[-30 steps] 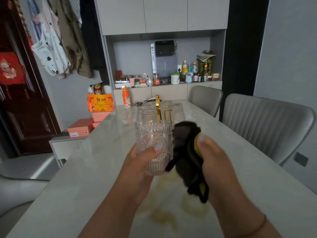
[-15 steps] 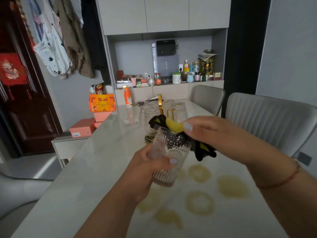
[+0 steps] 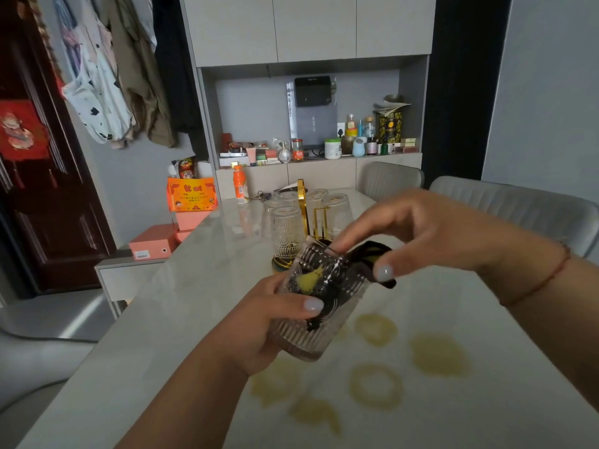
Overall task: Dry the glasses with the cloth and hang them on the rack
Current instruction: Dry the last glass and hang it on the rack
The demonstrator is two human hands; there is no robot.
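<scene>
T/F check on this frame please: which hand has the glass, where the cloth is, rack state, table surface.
1. The left hand grips the glass. True.
2. The cloth lies flat on the table. False: it is stuffed into the glass, its tail pinched by the right hand.
3. The rack is bare. False: upturned glasses already hang around it.
4. Yellowish ring stains mark the table. True.

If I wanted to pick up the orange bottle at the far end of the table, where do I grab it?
Wrap your hand around the middle of the orange plastic bottle, coming from the near side. It stands upright on the pale marble table, and its round body looks narrow enough to close fingers round. Mind the keys beside it.
</scene>
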